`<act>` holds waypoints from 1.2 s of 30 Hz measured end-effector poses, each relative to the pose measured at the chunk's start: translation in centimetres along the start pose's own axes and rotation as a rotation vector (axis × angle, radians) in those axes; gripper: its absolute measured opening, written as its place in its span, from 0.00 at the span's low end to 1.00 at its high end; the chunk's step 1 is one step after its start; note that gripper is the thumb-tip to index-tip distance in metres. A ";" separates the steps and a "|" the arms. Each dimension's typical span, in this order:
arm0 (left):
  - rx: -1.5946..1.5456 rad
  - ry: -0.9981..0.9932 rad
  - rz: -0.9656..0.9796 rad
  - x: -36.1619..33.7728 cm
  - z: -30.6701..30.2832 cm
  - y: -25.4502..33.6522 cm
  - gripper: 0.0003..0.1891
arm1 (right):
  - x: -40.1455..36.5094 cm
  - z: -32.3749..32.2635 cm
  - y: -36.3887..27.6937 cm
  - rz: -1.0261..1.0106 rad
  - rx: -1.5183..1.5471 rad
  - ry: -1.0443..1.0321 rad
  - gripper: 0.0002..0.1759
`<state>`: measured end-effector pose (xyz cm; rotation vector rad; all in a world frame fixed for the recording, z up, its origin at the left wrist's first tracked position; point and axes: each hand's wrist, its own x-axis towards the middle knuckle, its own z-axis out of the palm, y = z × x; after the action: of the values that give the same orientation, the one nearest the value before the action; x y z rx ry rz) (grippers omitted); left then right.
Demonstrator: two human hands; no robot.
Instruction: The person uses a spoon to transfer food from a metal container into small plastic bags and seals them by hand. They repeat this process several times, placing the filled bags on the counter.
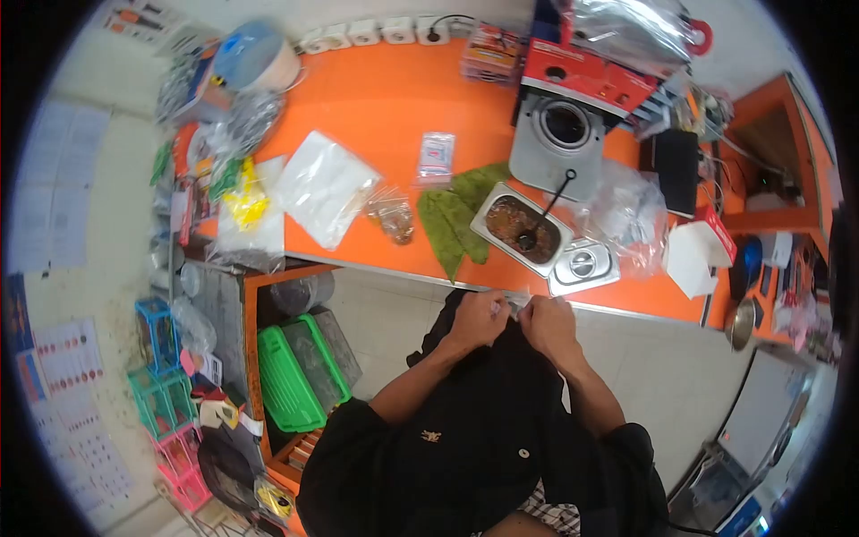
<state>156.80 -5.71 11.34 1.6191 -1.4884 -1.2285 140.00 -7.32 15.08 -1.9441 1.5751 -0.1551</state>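
Steel tray holds brown paste and a ladle; lid at its 4 o'clock. Green leaves at 9 o'clock, orange desk. Left hand and right hand pinch a small pale item together at the desk's near edge, 6 o'clock of tray.

We see bright, even, diffuse light from overhead. The glossy orange counter is well exposed, with only soft, short shadows beside the rectangular steel sauce tray. There's glare on the crinkled clear plastic bag and the white plastic sheet. Heavy fisheye: the counter edge bows, corners are black, and the paper wall posters smear. The left hand and right hand are slightly soft, and we can't resolve the small pale item they pinch.
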 end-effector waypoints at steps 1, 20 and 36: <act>-0.005 -0.025 0.012 0.6 0.0 0.9 0.05 | 0.2 -0.7 -0.2 0.130 -0.099 0.090 0.14; 0.020 -0.153 0.773 7.5 -8.1 0.0 0.31 | 6.6 -3.4 -0.4 0.254 0.696 0.015 0.26; -0.194 -0.085 0.319 9.9 -11.6 -5.3 0.31 | 10.7 2.8 -0.2 -0.005 0.155 0.686 0.05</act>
<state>168.94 -16.07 8.79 1.1653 -1.5546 -1.2271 144.47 -16.02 9.89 -1.8681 1.8952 -1.0029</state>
